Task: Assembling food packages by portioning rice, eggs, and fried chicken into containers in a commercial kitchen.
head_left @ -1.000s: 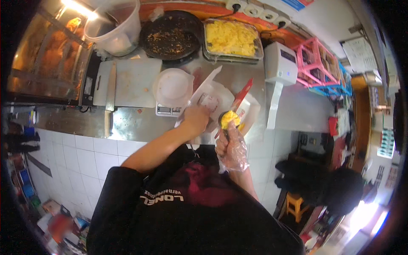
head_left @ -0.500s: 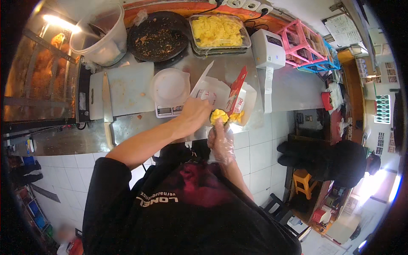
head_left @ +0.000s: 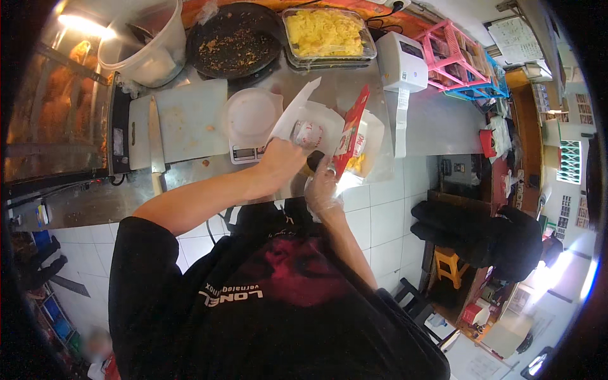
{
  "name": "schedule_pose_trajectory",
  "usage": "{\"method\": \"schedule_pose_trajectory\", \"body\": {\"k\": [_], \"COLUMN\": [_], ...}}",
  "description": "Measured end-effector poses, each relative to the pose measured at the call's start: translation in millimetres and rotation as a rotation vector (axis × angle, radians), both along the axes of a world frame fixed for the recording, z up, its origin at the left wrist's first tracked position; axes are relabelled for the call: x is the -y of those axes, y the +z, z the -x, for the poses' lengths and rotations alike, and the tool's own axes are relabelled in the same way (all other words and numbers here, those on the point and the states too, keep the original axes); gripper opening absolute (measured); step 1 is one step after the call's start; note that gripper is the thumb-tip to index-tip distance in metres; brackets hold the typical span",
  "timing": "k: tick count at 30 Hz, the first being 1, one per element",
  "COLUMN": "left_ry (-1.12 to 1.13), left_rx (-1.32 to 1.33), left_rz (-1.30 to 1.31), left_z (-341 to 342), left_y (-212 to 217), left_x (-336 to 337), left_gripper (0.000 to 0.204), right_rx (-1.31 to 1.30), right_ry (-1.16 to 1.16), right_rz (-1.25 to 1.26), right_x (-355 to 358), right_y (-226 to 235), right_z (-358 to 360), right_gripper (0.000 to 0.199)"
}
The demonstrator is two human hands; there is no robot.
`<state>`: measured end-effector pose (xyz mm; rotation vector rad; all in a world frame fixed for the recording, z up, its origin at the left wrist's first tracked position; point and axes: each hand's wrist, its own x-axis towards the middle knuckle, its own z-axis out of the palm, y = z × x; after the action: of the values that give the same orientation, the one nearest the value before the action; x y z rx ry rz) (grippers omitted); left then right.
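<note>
Plastic-gloved right grip (head_left: 324, 192) on apparently rounded scoop (head_left: 314, 159)

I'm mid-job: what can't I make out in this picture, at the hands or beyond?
All in the head view:
Left hand: exact finger grip, hidden by its own back.
Dark scoop: handle, covered by the gloved right hand.
Yellow food in the white box: partly behind the red flap.
Bucket: rim cut off by the upper edge.
Wall sheet: writing too small.

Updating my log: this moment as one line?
left hand: at white carton; right hand: holding dark scoop; some yellow food: right of red flap
</note>
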<state>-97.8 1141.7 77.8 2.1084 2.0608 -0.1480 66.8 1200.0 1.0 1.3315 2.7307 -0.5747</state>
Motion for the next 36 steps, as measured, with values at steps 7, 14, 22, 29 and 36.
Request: {"method": "schedule_pose_trajectory", "body": {"k": [7, 14, 22, 29, 36], "left_ry": [0.133, 0.681, 2.049, 1.927, 1.640], "left_rx": [0.368, 0.804, 1.275, 1.962, 0.774], "left_rz": [-0.223, -0.033, -0.489, -0.817, -0.041], "left_z": [5.6, 0.4, -88.4, -260.7, -329.7], "left_y": [27.5, 80.3, -131.0, -259.4, -277.1], "left_x": [37.4, 125.9, 271.7, 316.5, 285.3], "left_gripper": [0.013, 0.029, 0.031, 0.032, 0.031], "right_rx": [-0.344, -0.812, -0.750, -0.624, -0.985], "right_ry": [0.071, -0.331, 0.212, 0.382, 0.161], "right_rz": [0.224, 0.703, 0.129, -0.440, 0.413], "right_x": [-24.1, -123.0, -329.0, -389.1, -347.1], "right_y": [96.0, 198.2, 86.4, 8.4, 79.9], "right_z": [-13.7, 10.8, 174.1, 242.3, 142.9], "right_gripper": [0.072, 0.047, 0.030, 0.033, 0.034]}}
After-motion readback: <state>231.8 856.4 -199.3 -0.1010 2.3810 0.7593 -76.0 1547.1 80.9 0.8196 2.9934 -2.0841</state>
